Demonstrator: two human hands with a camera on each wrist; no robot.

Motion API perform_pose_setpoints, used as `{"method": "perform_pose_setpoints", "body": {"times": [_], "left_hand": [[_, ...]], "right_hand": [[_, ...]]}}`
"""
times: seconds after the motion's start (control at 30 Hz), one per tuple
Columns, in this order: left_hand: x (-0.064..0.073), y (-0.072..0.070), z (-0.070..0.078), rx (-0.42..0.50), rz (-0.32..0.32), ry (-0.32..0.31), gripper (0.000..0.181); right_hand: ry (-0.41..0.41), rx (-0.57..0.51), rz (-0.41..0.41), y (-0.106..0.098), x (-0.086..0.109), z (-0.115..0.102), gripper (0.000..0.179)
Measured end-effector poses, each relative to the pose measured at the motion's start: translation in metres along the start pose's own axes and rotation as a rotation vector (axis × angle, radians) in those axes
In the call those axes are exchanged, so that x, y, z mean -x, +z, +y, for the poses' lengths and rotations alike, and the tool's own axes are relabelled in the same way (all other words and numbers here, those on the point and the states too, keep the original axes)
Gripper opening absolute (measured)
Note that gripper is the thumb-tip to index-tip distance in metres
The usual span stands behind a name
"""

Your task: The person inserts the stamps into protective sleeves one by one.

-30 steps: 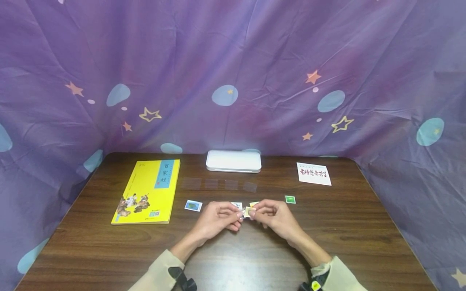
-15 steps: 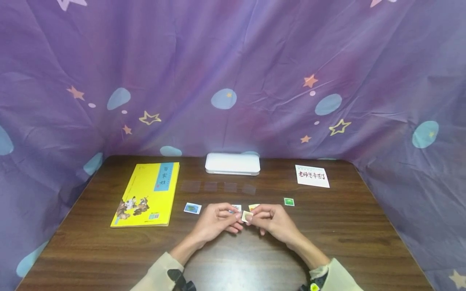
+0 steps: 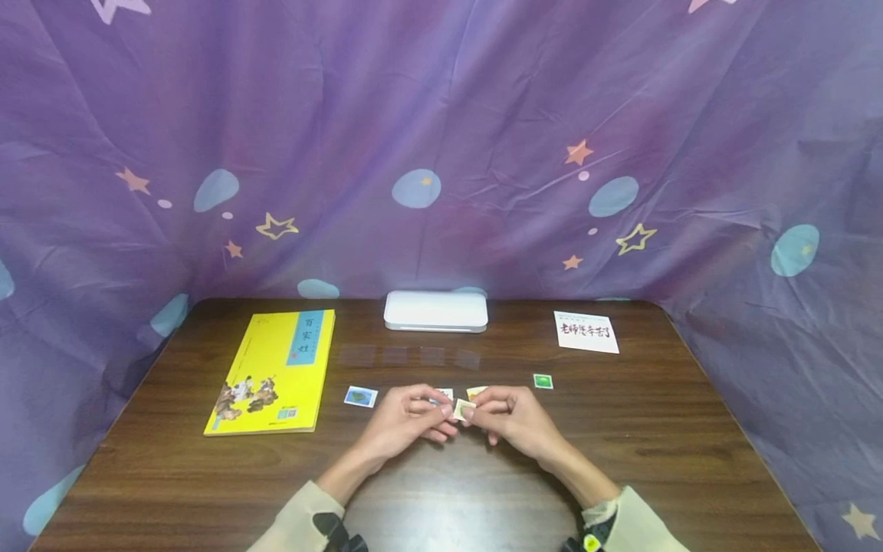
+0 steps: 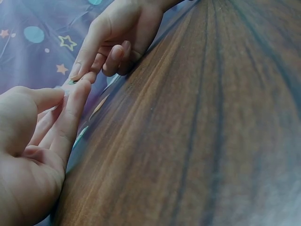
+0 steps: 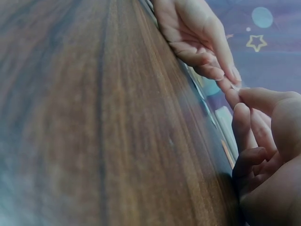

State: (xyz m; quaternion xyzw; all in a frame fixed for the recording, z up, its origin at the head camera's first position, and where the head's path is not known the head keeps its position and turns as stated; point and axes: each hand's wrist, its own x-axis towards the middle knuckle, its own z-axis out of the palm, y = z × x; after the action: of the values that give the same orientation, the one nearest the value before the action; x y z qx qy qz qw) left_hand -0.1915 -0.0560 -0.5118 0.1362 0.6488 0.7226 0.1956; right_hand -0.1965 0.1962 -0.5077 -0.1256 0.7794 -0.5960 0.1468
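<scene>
Forearms angled inward from the bottom edge, left hand and right hand pinching a small pale square at lower centre, yellow book at left in the head view only

One table carries everything counted here. Toward its left edge lies one yellow book; at the middle of its far edge, one white case; near its far right corner, one white note. Four clear squares form a single row nearer the far edge than the hands. Small picture cards number five in view: four on the table, two of those partly hidden, and one held. There are two hands, one left hand and one right hand, plus one translucent piece, too small to identify, at the left fingertips.
</scene>
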Motion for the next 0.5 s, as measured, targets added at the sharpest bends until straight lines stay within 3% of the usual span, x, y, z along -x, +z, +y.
{"method": "perform_pose_setpoints", "body": {"times": [0.5], "left_hand": [[-0.0005,0.0,-0.0002,-0.039,-0.008,-0.005,0.03]], "right_hand": [[-0.004,0.022,-0.005,0.0006,0.0008,-0.0006,0.025]]}}
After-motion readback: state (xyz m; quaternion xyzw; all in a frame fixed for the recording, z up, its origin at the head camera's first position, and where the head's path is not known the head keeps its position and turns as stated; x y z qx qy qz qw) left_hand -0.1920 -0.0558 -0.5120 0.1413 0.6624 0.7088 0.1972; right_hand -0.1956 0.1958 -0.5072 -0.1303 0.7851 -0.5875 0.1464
